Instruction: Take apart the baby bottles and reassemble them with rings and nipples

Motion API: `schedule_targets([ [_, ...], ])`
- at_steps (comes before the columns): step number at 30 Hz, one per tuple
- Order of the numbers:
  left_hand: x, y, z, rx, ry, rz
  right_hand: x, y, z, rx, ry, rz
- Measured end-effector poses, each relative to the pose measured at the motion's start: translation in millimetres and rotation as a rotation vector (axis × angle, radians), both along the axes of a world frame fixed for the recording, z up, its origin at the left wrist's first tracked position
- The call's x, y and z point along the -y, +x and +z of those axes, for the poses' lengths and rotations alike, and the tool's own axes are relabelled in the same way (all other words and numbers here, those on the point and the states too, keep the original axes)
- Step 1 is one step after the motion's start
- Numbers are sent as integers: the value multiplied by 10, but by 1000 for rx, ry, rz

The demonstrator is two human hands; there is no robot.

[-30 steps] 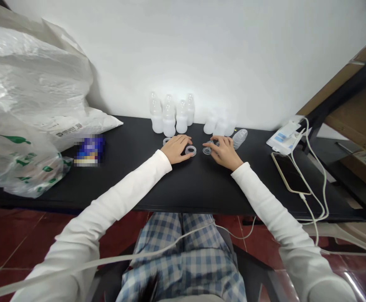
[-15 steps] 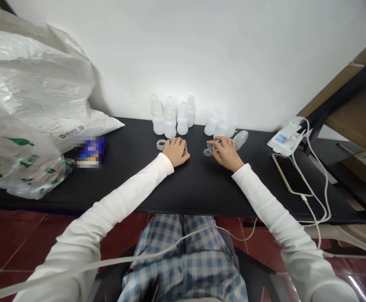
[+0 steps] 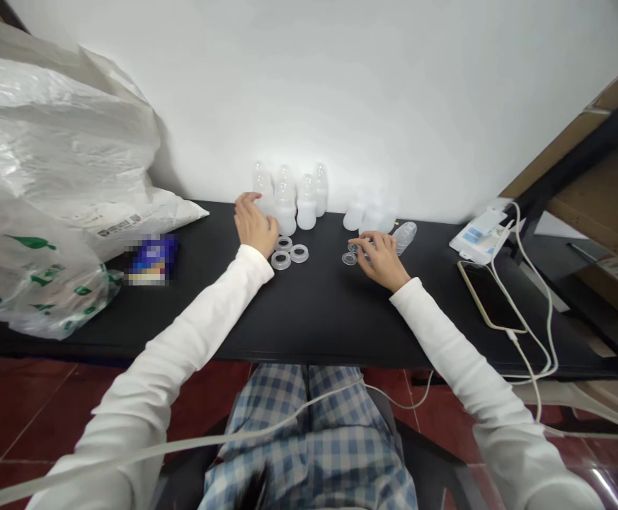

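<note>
- My left hand point(image 3: 254, 225), released and open, touches a bottle point(image 3: 264, 185) near the bench's point(image 3: 313, 319) back edge.
- My right hand point(image 3: 381, 260) curls over a small ring point(image 3: 355, 247); I cannot tell if it grips.
- Three rings point(image 3: 289, 251) lie between the hands.

You are lifting your left hand point(image 3: 254, 225) away from the spot in front of the bottles and moving it up and leftward, with your fingers point(image 3: 243, 202) reaching the lower part of the leftmost milky plastic bottle point(image 3: 262, 185). With that hand gone from over them, three clear plastic rings point(image 3: 287, 251) are coming into full view, lying close together just to the right of your wrist.
</note>
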State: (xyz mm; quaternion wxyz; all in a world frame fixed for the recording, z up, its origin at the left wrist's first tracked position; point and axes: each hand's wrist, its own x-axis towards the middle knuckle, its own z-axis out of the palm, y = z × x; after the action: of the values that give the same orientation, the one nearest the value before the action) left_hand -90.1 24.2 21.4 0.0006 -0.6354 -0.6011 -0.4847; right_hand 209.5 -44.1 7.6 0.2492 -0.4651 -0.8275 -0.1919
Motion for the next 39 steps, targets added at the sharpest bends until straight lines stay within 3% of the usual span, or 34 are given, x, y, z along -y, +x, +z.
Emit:
schedule_targets([
  [3,-338,-325,-128,133,-58,-98,0,-5,0,-10,0,2],
  [7,-660,-580,-315,250,-295,-301,-2,-8,-12,-12,12,7],
  [14,-605,-491,-325,275,-321,-200,4,-10,-15,-15,2,2],
  [20,-447,-415,-202,259,-13,31,6,-24,-3,-66,-8,15],
  [22,-357,-384,-149,184,104,36,20,-36,9,-102,-25,25],
  [25,-206,-300,-123,-9,203,-104,52,-51,35,-185,-69,41],
  [29,-87,-121,-228,-287,342,-365,84,-64,44,-326,-128,77],
  [35,-51,82,-336,-428,764,-613,73,-145,-58,-453,-201,176],
  [39,-13,64,-283,-495,775,-755,91,-235,-74,-749,-175,203],
])
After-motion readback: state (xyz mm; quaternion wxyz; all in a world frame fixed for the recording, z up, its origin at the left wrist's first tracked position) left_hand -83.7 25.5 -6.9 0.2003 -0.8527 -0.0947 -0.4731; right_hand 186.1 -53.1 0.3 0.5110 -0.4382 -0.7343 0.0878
